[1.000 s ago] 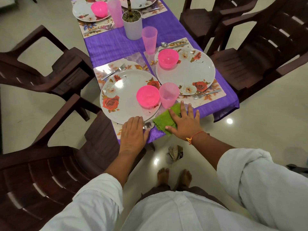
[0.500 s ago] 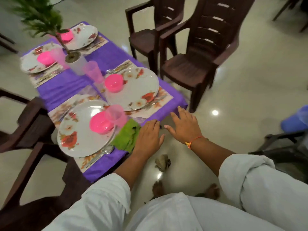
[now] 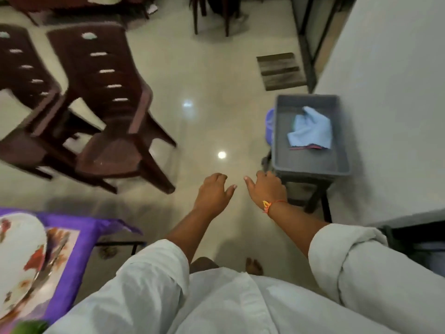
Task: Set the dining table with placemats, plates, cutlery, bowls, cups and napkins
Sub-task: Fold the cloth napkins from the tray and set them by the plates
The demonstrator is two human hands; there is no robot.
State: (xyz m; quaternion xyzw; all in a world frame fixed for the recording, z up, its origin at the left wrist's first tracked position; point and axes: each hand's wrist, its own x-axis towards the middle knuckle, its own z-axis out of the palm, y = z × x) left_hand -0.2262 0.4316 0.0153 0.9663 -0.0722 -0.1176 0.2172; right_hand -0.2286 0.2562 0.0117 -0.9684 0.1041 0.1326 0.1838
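Note:
My left hand (image 3: 214,192) and my right hand (image 3: 266,188) hang side by side over the floor, fingers loosely curled, holding nothing. A grey tub (image 3: 310,162) stands on a dark stool just right of my right hand, with a light blue napkin (image 3: 310,131) lying in it. At the lower left shows a corner of the table's purple cloth (image 3: 69,273), with a flowered plate (image 3: 19,256) on a flowered placemat (image 3: 63,239). A bit of the green napkin (image 3: 29,327) peeks in at the bottom left edge.
Two dark brown plastic chairs (image 3: 115,121) stand at the upper left on the shiny tiled floor (image 3: 204,92). A grey counter or wall surface (image 3: 390,104) fills the right side. A small brown mat (image 3: 280,71) lies beyond the tub. My bare foot (image 3: 252,266) shows below.
My view has swung right, from the set table to the floor and the grey tub. Both hands have left the green napkin and the table edge and now hang free.

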